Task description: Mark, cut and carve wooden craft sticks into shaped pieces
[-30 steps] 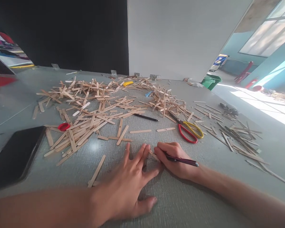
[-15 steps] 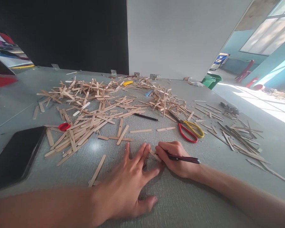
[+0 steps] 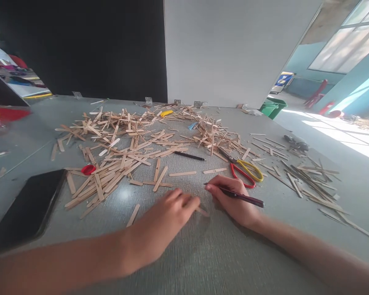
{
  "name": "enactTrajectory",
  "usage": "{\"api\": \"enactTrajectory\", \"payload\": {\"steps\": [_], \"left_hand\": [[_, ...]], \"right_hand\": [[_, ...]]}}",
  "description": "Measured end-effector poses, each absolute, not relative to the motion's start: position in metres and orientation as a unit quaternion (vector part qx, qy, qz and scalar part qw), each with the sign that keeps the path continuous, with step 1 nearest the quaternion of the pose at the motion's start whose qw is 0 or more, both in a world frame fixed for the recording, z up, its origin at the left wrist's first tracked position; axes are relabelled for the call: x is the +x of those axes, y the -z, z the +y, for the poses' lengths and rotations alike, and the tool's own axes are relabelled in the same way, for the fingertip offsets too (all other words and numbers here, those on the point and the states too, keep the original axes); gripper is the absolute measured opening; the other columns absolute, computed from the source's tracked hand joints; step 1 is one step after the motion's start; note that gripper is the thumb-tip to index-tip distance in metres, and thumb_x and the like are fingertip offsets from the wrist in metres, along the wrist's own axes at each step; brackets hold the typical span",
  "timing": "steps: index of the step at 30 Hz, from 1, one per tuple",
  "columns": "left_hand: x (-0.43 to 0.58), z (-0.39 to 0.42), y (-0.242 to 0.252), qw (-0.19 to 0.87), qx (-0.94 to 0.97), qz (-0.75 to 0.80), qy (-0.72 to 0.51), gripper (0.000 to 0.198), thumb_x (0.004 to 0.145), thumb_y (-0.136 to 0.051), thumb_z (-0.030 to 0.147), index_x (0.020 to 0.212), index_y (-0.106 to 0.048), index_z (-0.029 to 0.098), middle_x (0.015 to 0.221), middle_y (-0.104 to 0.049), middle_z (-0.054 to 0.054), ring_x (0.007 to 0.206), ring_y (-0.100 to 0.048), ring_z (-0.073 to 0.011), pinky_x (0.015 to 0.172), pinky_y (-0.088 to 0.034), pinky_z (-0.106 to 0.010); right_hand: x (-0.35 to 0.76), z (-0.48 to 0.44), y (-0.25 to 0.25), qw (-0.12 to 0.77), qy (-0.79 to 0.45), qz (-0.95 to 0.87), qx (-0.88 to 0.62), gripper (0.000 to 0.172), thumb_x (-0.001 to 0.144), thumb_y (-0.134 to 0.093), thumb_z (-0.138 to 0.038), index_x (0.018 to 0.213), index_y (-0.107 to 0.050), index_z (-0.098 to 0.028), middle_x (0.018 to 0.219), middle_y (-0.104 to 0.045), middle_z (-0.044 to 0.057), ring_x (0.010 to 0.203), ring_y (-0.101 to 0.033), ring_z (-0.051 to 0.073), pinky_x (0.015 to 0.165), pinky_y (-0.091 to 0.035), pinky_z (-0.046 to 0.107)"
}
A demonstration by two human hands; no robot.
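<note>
My right hand (image 3: pixel 232 198) is closed around a dark pen (image 3: pixel 242 197), whose tip points left just above the grey table (image 3: pixel 209 262). Left of it, my left hand (image 3: pixel 172 217) has its fingers curled down and pressed together, slightly blurred. A short wooden stick (image 3: pixel 203 212) sticks out from under those fingers, between the two hands. Beyond the hands lie two single sticks, one on the left (image 3: pixel 182 173) and one on the right (image 3: pixel 215 170). Scissors with red and yellow handles (image 3: pixel 247 172) rest just past my right hand.
A large heap of wooden sticks (image 3: pixel 110 172) spreads over the table's middle and left. A black phone (image 3: pixel 27 207) lies at the left, near a red ring (image 3: pixel 88 169). Another black pen (image 3: pixel 189 155) is farther back. Thin strips (image 3: pixel 320 188) lie right. Upright panels (image 3: pixel 215 53) stand behind.
My left hand has gone from spread fingers to curled ones on the short stick. My right hand and its pen have moved slightly away from that stick. The view has shifted a little.
</note>
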State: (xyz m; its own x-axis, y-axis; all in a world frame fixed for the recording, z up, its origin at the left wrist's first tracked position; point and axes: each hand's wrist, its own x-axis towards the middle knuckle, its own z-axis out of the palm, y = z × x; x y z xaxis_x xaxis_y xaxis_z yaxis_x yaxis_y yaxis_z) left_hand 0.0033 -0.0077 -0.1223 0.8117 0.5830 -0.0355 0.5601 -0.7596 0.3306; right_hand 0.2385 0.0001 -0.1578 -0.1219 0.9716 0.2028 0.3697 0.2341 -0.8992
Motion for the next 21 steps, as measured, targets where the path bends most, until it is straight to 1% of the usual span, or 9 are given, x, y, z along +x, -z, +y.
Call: {"api": "enactTrajectory", "payload": {"steps": [2,5,8,9,11,13,15,18,21], "left_hand": [[0.002,0.001,0.122,0.221,0.911,0.345,-0.052,0.03,0.091,-0.06,0.009,0.118,-0.067,0.02,0.121,-0.068,-0.011,0.118,-0.063,-0.0315,0.102,-0.049,-0.046],[-0.001,0.011,0.12,0.298,0.869,0.389,-0.059,0.015,0.097,-0.053,0.013,0.098,-0.067,0.02,0.107,-0.067,-0.007,0.106,-0.063,-0.0269,0.093,-0.049,-0.041],[-0.006,0.016,0.117,0.318,0.859,0.399,-0.054,0.013,0.096,-0.053,0.016,0.085,-0.059,0.02,0.097,-0.063,-0.004,0.095,-0.061,-0.0236,0.083,-0.047,-0.037],[-0.008,0.017,0.116,0.323,0.856,0.4,-0.055,0.013,0.096,-0.053,0.017,0.084,-0.057,0.021,0.096,-0.063,-0.004,0.092,-0.06,-0.0227,0.081,-0.046,-0.035],[-0.011,0.021,0.114,0.336,0.848,0.405,-0.06,0.012,0.097,-0.049,0.019,0.086,-0.053,0.021,0.091,-0.061,-0.003,0.086,-0.059,-0.0207,0.077,-0.045,-0.033],[-0.013,0.027,0.111,0.364,0.833,0.413,-0.056,0.011,0.101,-0.043,0.024,0.093,-0.05,0.023,0.081,-0.059,0.0,0.071,-0.058,-0.0173,0.066,-0.044,-0.03],[-0.013,0.036,0.105,0.404,0.812,0.419,-0.038,0.015,0.104,-0.04,0.032,0.098,-0.05,0.023,0.07,-0.056,0.004,0.056,-0.055,-0.0145,0.054,-0.041,-0.026],[-0.012,0.048,0.097,0.452,0.787,0.42,-0.006,0.023,0.102,-0.045,0.037,0.091,-0.055,0.021,0.064,-0.057,0.004,0.053,-0.056,-0.0133,0.05,-0.04,-0.023],[-0.011,0.055,0.092,0.478,0.769,0.424,0.018,0.026,0.097,-0.054,0.04,0.081,-0.058,0.02,0.058,-0.057,0.004,0.05,-0.054,-0.0126,0.048,-0.039,-0.022]], "right_hand": [[0.242,0.003,0.152,0.431,-0.364,-0.668,-0.485,0.014,0.1,-0.064,-0.034,0.105,-0.067,-0.021,0.083,-0.069,0.001,0.057,-0.057,0.012,0.048,-0.044,0.025],[0.247,0.004,0.135,0.466,-0.366,-0.688,-0.419,0.033,0.108,-0.046,-0.028,0.14,-0.054,-0.026,0.124,-0.069,0.009,0.084,-0.07,0.017,0.066,-0.06,0.032],[0.25,0.001,0.115,0.513,-0.378,-0.688,-0.348,0.037,0.109,-0.042,-0.03,0.143,-0.054,-0.025,0.142,-0.059,0.013,0.103,-0.07,0.024,0.084,-0.062,0.043],[0.251,0.0,0.109,0.524,-0.383,-0.683,-0.335,0.035,0.108,-0.046,-0.03,0.142,-0.054,-0.026,0.148,-0.054,0.013,0.104,-0.07,0.024,0.083,-0.063,0.043],[0.252,0.0,0.101,0.535,-0.371,-0.678,-0.341,0.038,0.105,-0.052,-0.025,0.142,-0.048,-0.031,0.157,-0.045,0.012,0.091,-0.071,0.019,0.07,-0.063,0.037],[0.255,0.001,0.096,0.508,-0.355,-0.69,-0.373,0.049,0.104,-0.051,-0.018,0.147,-0.036,-0.037,0.153,-0.05,0.012,0.07,-0.066,0.011,0.055,-0.057,0.03],[0.258,0.003,0.093,0.419,-0.339,-0.739,-0.405,0.051,0.105,-0.048,-0.016,0.15,-0.037,-0.035,0.137,-0.064,0.01,0.058,-0.06,0.009,0.049,-0.052,0.026],[0.263,0.004,0.095,0.224,-0.242,-0.847,-0.418,0.038,0.105,-0.05,-0.017,0.139,-0.063,-0.028,0.108,-0.077,0.006,0.071,-0.068,0.015,0.061,-0.055,0.028],[0.262,0.001,0.103,0.148,-0.148,-0.896,-0.391,0.032,0.106,-0.053,-0.021,0.132,-0.071,-0.027,0.102,-0.08,0.006,0.087,-0.072,0.021,0.072,-0.054,0.032]]}}
